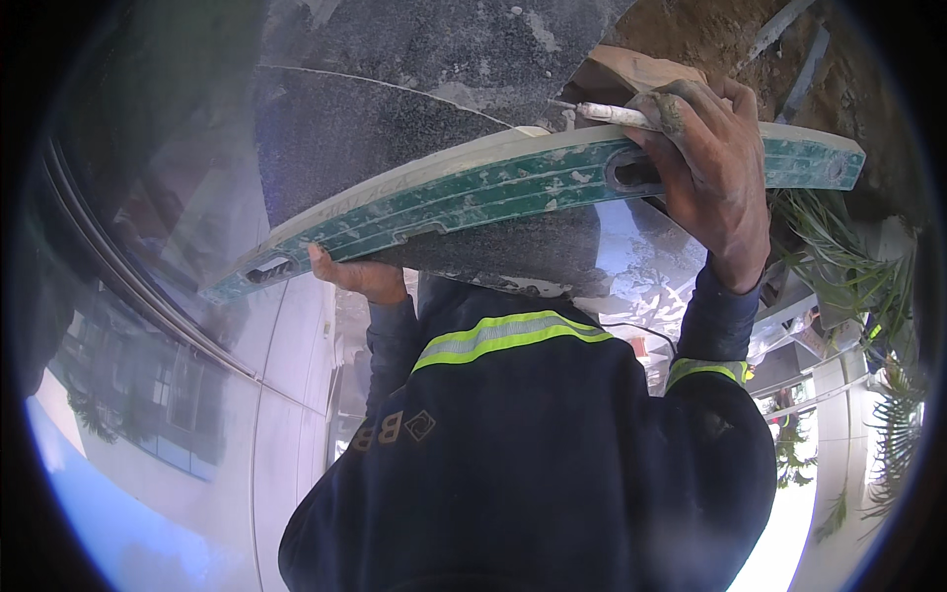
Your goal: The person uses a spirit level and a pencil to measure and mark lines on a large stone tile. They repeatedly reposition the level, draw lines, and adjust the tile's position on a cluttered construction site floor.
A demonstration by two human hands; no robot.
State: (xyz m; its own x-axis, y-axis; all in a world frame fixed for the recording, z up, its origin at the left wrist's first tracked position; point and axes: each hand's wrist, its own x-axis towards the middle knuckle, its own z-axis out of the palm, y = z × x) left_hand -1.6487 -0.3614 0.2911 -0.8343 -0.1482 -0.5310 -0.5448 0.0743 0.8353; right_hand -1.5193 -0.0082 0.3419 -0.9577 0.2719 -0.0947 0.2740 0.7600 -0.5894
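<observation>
A long green spirit level [493, 197], smeared with pale dust, lies across a dark grey stone slab [395, 118]. My left hand [365, 279] grips the level near its left end, thumb against its green side; the other fingers are mostly hidden. Toward the other end, my right hand [705, 163] pinches a whitish pen-like marker [617, 114] and rests against the level beside its oval opening. The marker's thin tip points left, close to the slab's right edge. A pale line [395, 87] crosses the slab, running down toward the level.
Brown soil [681, 30] and a tan block [641, 69] lie beyond the slab's right edge, with grey strips [804, 74] farther right. Long green leaves [838, 247] hang at the right. Pale panels [286, 395] and a glossy glass-like surface bend along the left.
</observation>
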